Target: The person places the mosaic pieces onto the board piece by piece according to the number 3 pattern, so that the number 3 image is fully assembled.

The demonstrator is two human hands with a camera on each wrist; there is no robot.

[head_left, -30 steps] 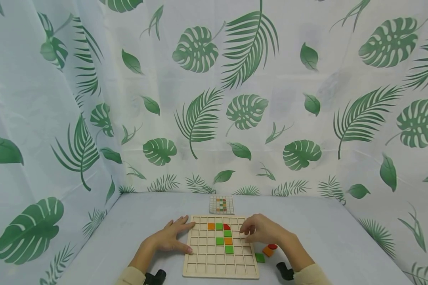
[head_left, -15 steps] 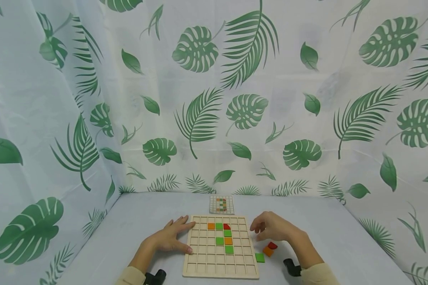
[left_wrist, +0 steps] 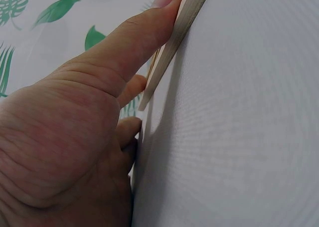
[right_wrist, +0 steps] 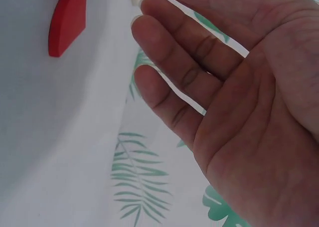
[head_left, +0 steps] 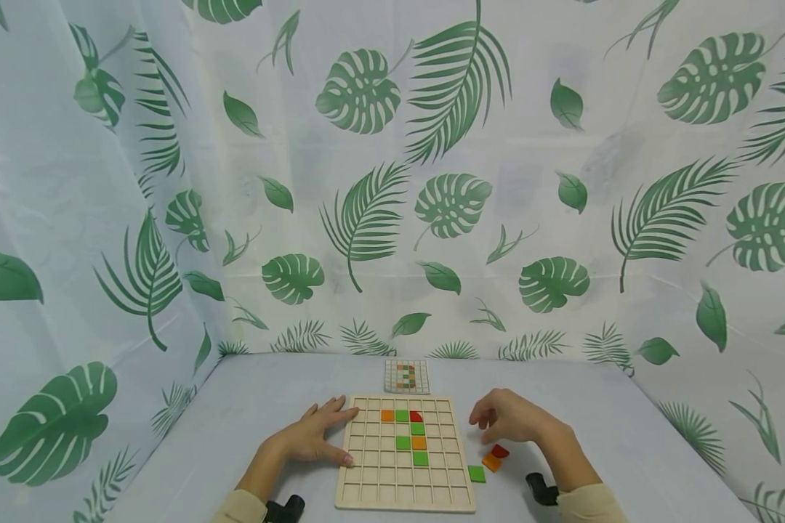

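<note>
A square wooden grid board [head_left: 379, 495] lies on the table with several orange, green and red tiles set in its cells. My left hand [head_left: 310, 434] rests at the board's left side, thumb and a fingertip on its edge; in the left wrist view the thumb [left_wrist: 134, 42] lies along the wooden rim. To the right of the board, my right hand [head_left: 513, 418] hovers with loosely bent fingers and nothing in them. Just below it are a red rounded piece [head_left: 500, 451], an orange tile [head_left: 491, 462] and a green tile [head_left: 477, 473]. The right wrist view shows the red piece [right_wrist: 69, 22] apart from the fingers.
Behind the board lies a small card [head_left: 406, 377] printed with a grid and a coloured pattern. A white cloth covers the table [head_left: 268, 378]. A leaf-patterned curtain [head_left: 392, 240] hangs at the back and on both sides.
My right hand has moved right, from over the board's right edge to the table beside it, near the loose pieces. My left hand and the tiles on the board stay put.
</note>
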